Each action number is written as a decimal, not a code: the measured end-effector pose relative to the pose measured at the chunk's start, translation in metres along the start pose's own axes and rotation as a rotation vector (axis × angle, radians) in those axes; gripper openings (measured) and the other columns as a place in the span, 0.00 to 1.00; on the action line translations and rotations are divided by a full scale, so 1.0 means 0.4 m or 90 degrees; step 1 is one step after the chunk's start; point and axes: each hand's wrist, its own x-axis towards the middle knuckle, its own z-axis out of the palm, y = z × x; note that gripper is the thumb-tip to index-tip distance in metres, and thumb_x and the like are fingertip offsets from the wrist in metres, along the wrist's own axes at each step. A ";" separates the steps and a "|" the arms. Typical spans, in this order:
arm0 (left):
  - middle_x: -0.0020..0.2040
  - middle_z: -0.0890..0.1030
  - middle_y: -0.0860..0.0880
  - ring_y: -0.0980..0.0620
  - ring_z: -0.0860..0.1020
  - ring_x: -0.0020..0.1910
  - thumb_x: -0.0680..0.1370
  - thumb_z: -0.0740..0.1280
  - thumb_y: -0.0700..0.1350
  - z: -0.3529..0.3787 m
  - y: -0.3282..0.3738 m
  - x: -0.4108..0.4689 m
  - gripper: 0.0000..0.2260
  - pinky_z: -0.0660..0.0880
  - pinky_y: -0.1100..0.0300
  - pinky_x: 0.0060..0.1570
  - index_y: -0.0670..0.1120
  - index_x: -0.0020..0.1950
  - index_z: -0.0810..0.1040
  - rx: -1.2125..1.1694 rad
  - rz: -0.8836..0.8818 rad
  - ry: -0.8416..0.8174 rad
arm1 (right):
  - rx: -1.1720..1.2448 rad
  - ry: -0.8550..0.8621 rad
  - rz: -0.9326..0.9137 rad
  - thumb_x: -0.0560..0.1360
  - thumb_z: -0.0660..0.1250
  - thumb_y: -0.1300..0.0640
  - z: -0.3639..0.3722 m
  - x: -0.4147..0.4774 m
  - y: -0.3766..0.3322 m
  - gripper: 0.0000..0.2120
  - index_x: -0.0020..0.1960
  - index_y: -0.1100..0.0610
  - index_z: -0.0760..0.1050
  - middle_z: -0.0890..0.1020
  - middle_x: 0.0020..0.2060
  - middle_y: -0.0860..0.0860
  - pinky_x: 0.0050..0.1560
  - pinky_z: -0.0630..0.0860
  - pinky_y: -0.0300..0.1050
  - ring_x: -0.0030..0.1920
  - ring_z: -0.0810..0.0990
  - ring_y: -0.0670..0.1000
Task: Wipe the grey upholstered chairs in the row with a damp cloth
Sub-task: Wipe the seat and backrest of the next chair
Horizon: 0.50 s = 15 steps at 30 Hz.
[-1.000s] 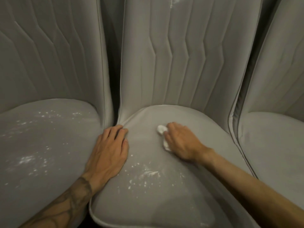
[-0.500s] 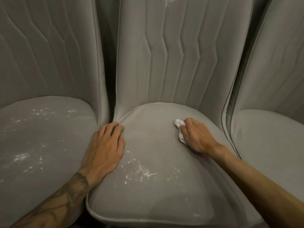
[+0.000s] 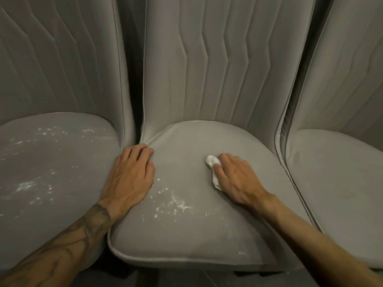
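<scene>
Three grey upholstered chairs stand side by side. On the seat of the middle chair (image 3: 186,230) my right hand (image 3: 236,179) presses a small white cloth (image 3: 213,168) flat against the fabric; the cloth sticks out past the fingertips. My left hand (image 3: 130,179) lies flat and open on the left edge of that seat, fingertips in the crease by the backrest. White powdery specks (image 3: 174,204) dot the seat between my hands.
The left chair (image 3: 51,162) has white specks across its seat. The right chair (image 3: 339,175) looks free of specks. Tall quilted backrests (image 3: 217,59) rise close behind the seats, with dark gaps between chairs. Dark floor shows below the front edge.
My right hand with the cloth swept right across the middle seat, then came back toward the centre. My left hand stayed planted on the seat's left edge.
</scene>
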 end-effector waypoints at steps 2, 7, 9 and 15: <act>0.68 0.75 0.48 0.45 0.73 0.63 0.82 0.54 0.49 0.000 -0.001 0.000 0.17 0.74 0.46 0.61 0.47 0.67 0.75 0.000 0.000 0.002 | 0.028 0.031 -0.050 0.86 0.49 0.47 0.023 -0.038 -0.064 0.11 0.51 0.50 0.66 0.75 0.47 0.51 0.52 0.68 0.55 0.49 0.74 0.57; 0.69 0.75 0.48 0.45 0.72 0.63 0.83 0.53 0.50 -0.004 -0.006 -0.005 0.19 0.73 0.46 0.63 0.46 0.68 0.75 -0.007 0.003 -0.012 | 0.055 -0.023 -0.161 0.86 0.47 0.44 0.030 -0.092 -0.099 0.12 0.50 0.48 0.64 0.71 0.44 0.46 0.50 0.68 0.51 0.46 0.72 0.53; 0.69 0.75 0.47 0.45 0.73 0.63 0.83 0.53 0.50 -0.005 -0.009 -0.008 0.19 0.74 0.45 0.63 0.46 0.68 0.75 -0.005 0.007 -0.014 | 0.018 -0.025 -0.121 0.86 0.48 0.44 0.010 -0.077 -0.038 0.12 0.49 0.49 0.64 0.72 0.45 0.48 0.51 0.68 0.53 0.47 0.73 0.55; 0.67 0.76 0.46 0.43 0.73 0.61 0.82 0.54 0.49 -0.007 -0.005 -0.005 0.18 0.74 0.44 0.62 0.45 0.66 0.76 -0.005 0.005 -0.002 | -0.002 0.012 -0.018 0.86 0.50 0.49 -0.028 -0.128 0.034 0.09 0.50 0.50 0.63 0.73 0.45 0.52 0.50 0.70 0.57 0.47 0.74 0.59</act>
